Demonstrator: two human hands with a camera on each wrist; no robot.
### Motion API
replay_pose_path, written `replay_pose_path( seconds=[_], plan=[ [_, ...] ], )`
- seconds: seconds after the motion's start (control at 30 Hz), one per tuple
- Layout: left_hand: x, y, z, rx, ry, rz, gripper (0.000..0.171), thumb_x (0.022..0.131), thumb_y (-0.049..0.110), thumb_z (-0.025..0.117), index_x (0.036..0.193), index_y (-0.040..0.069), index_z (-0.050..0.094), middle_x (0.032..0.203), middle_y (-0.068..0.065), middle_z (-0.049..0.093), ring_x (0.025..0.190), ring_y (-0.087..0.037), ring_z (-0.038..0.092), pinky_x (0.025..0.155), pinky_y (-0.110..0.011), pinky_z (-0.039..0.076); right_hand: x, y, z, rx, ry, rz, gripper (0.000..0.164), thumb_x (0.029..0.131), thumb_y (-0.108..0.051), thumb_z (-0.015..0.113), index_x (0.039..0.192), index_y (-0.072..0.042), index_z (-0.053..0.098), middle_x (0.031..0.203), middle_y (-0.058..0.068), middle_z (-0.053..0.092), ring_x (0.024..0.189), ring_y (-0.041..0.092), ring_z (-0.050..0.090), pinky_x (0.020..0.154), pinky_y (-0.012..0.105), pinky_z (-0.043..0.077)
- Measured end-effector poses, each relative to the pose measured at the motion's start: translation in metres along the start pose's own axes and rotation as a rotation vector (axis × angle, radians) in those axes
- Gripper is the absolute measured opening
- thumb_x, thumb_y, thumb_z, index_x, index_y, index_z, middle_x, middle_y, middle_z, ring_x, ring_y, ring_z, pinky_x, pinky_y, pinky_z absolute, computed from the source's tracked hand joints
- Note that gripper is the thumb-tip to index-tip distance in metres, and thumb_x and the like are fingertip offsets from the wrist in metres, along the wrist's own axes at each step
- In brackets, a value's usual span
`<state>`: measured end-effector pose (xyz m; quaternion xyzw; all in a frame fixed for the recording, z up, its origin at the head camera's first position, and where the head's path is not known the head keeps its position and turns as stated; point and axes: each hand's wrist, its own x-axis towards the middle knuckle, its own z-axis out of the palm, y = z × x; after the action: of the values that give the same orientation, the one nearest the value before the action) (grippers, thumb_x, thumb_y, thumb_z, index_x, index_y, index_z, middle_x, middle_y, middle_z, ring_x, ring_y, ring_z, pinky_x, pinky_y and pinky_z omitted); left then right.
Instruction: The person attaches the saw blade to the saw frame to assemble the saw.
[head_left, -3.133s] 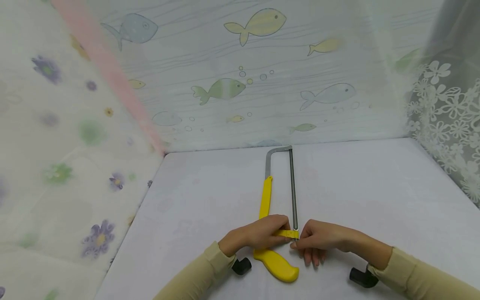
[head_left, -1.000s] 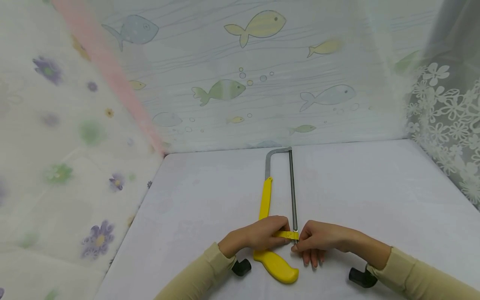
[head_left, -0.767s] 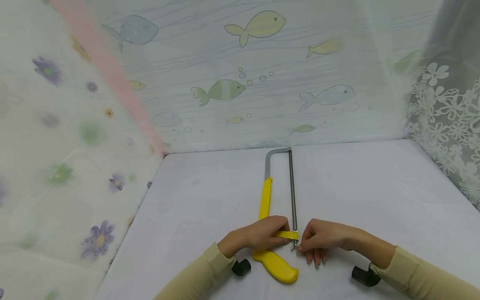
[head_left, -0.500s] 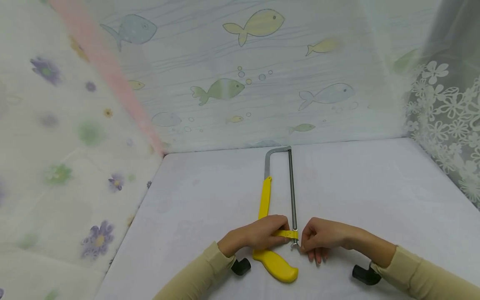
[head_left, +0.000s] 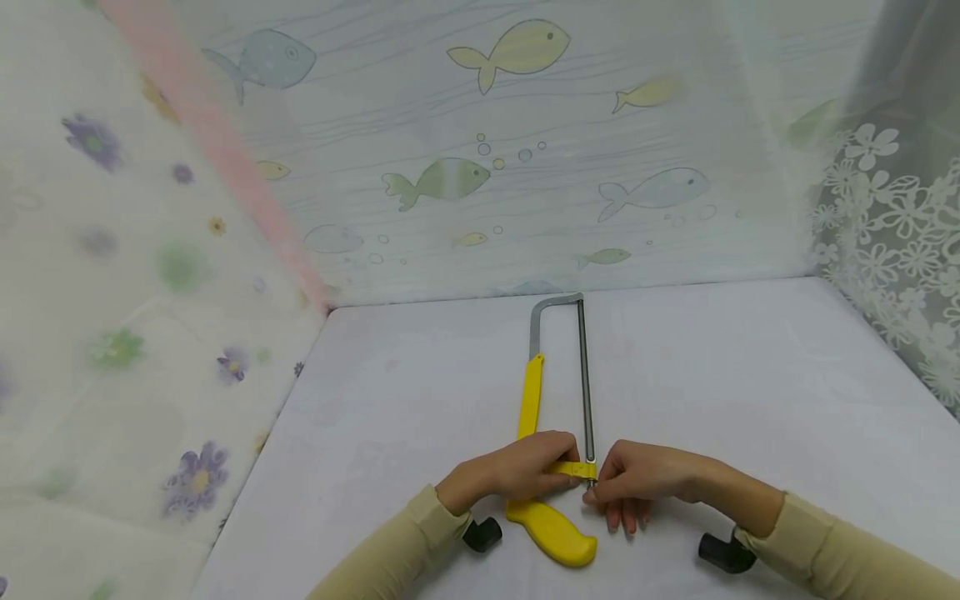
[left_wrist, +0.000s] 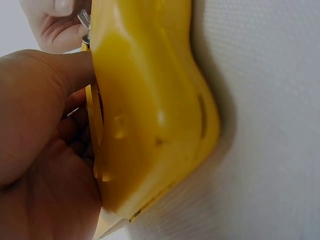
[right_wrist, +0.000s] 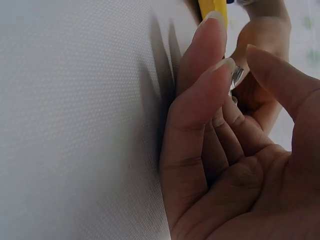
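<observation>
Gripping hacksaw [head_left: 530,396], left hand [head_left: 527,467] curled, right hand [head_left: 641,473] round wingnut [right_wrist: 237,75]

In the head view a hacksaw [head_left: 531,392] lies on the desk [head_left: 420,392], just right of the centre, its handle [head_left: 555,535] at the lower middle and its far end near the desk's back edge. The blade [head_left: 586,383] runs along the right side. The left hand [head_left: 528,465] lies across the saw above the handle; the right hand [head_left: 648,473] is right of the blade's near end, its fingertips at the wing nut [left_wrist: 84,19]. Behind the desk hangs a curtain [head_left: 555,117], with a sheet [head_left: 142,267] on the left and a lace curtain [head_left: 888,225] on the right.
</observation>
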<state>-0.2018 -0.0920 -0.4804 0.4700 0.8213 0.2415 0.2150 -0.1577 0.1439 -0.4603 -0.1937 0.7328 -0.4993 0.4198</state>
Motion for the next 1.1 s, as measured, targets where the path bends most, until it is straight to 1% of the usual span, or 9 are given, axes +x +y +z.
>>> replay_pose_path(
  seconds=[0.13,0.53,0.67,0.87,1.0,1.1],
  plan=[
    [0.0000,-0.0003,-0.0002,0.001,-0.001,0.001,0.009,0.104,0.021,0.062,0.107,0.014,0.057,0.095,0.008,0.056,0.086,-0.003,0.049,0.079,-0.015,0.042,0.0018,-0.0001,0.0014,0.007,0.019,0.028,0.040,0.099,-0.033,0.068,0.082,0.003,0.075,0.070,0.011,0.072,0.051,0.011,0.063,0.046,0.019,0.043],
    [0.0001,0.0001,-0.0001,0.006,0.000,-0.009,0.009,0.104,0.021,0.063,0.106,0.014,0.057,0.094,0.009,0.056,0.085,-0.003,0.049,0.079,-0.015,0.042,0.0007,-0.0022,0.0019,0.006,0.025,0.034,0.038,0.099,-0.031,0.068,0.082,0.003,0.075,0.069,0.011,0.072,0.051,0.010,0.063,0.046,0.019,0.043],
    [0.0001,-0.0007,0.0011,0.014,0.006,-0.007,0.011,0.104,0.024,0.063,0.107,0.015,0.057,0.094,0.009,0.056,0.086,-0.003,0.049,0.080,-0.015,0.042,-0.0012,-0.0015,-0.0007,-0.014,0.029,0.025,0.034,0.099,-0.025,0.068,0.081,0.002,0.076,0.070,0.013,0.071,0.051,0.010,0.062,0.047,0.019,0.044],
    [0.0005,-0.0018,0.0023,0.020,0.010,-0.012,0.012,0.103,0.024,0.064,0.106,0.015,0.058,0.093,0.009,0.056,0.086,-0.004,0.049,0.080,-0.015,0.042,-0.0031,0.0012,-0.0058,-0.043,0.039,0.011,0.022,0.096,-0.016,0.070,0.084,0.001,0.074,0.070,0.010,0.070,0.052,0.011,0.060,0.047,0.019,0.044],
    [0.0008,-0.0024,0.0027,0.021,0.012,-0.014,0.012,0.103,0.025,0.064,0.106,0.015,0.058,0.093,0.009,0.056,0.086,-0.004,0.049,0.079,-0.015,0.042,-0.0026,0.0029,-0.0068,-0.037,0.042,0.008,0.019,0.096,-0.015,0.071,0.086,0.002,0.073,0.068,0.007,0.068,0.052,0.011,0.060,0.047,0.020,0.045],
    [0.0009,-0.0024,0.0028,0.021,0.012,-0.014,0.012,0.103,0.025,0.063,0.106,0.015,0.057,0.094,0.009,0.055,0.086,-0.004,0.049,0.079,-0.015,0.042,-0.0021,0.0031,-0.0062,-0.025,0.023,-0.001,0.019,0.096,-0.014,0.071,0.087,0.002,0.072,0.068,0.006,0.067,0.052,0.011,0.060,0.047,0.019,0.044]
  ],
)
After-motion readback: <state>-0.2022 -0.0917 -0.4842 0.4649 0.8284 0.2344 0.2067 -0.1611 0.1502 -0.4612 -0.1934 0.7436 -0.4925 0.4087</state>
